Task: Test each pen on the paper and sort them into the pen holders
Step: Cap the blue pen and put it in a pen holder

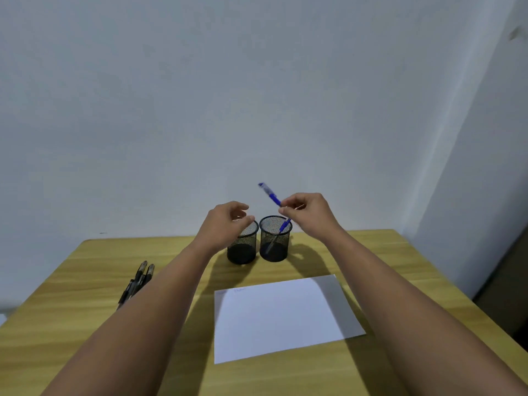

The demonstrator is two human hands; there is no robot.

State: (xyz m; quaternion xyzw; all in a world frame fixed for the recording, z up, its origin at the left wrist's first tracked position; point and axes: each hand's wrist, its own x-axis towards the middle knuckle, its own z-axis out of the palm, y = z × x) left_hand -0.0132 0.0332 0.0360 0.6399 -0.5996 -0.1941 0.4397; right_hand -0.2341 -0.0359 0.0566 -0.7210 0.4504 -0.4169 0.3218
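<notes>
Two black mesh pen holders stand side by side at the back of the wooden table: the left holder (242, 247) and the right holder (275, 241). My right hand (307, 212) pinches a blue pen (269, 194) by its lower part, just above the right holder, with the pen's upper end tilted up and to the left. A second blue pen (281, 230) leans inside the right holder. My left hand (228, 221) hovers over the left holder's rim, fingers loosely curled and holding nothing. A white sheet of paper (280, 315) lies in front of the holders, with a faint scribble near its top left corner.
A small bunch of black pens (137, 281) lies on the table (85, 281) to the left, partly hidden behind my left forearm. A plain wall rises right behind the holders. The table's right edge runs close to the paper.
</notes>
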